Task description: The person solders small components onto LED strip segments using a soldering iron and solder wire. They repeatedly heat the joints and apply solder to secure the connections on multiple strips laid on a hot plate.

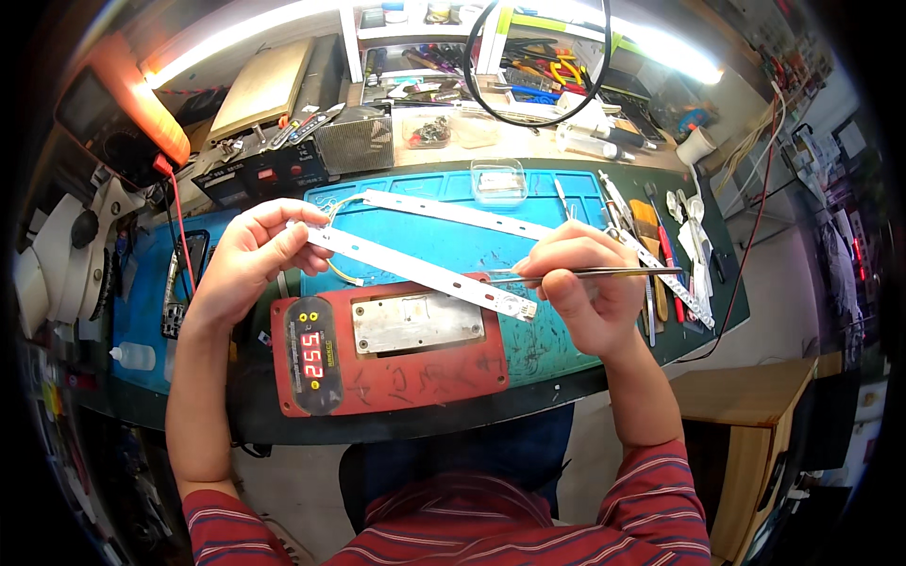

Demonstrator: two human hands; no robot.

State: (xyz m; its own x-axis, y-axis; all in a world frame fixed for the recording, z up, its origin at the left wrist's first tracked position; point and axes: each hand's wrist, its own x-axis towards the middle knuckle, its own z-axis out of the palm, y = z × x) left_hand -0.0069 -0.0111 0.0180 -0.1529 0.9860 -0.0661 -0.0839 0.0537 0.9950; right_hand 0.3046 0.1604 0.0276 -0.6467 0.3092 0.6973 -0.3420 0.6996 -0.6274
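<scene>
A white LED strip [406, 267] is pinched at its left end between the thumb and fingers of my left hand [257, 253]. It slants down to the right, above a red preheating plate [439, 375] with a metal heating surface [415, 325] and a lit red display [311, 355]. My right hand [590, 288] grips metal tweezers [651, 271], held nearly level, their tips near the strip's upper edge; whether they touch it I cannot tell. Behind, a second white strip [453, 212] lies on the blue mat [415, 250], with thin wires [344, 274] near my left hand.
A small clear box [497, 181] stands at the mat's back. On the right lie a brush [646, 224], several hand tools and another white strip [689, 300]. An orange multimeter [123, 118] and a black box-shaped device [264, 177] stand at left, above a small bottle [132, 356].
</scene>
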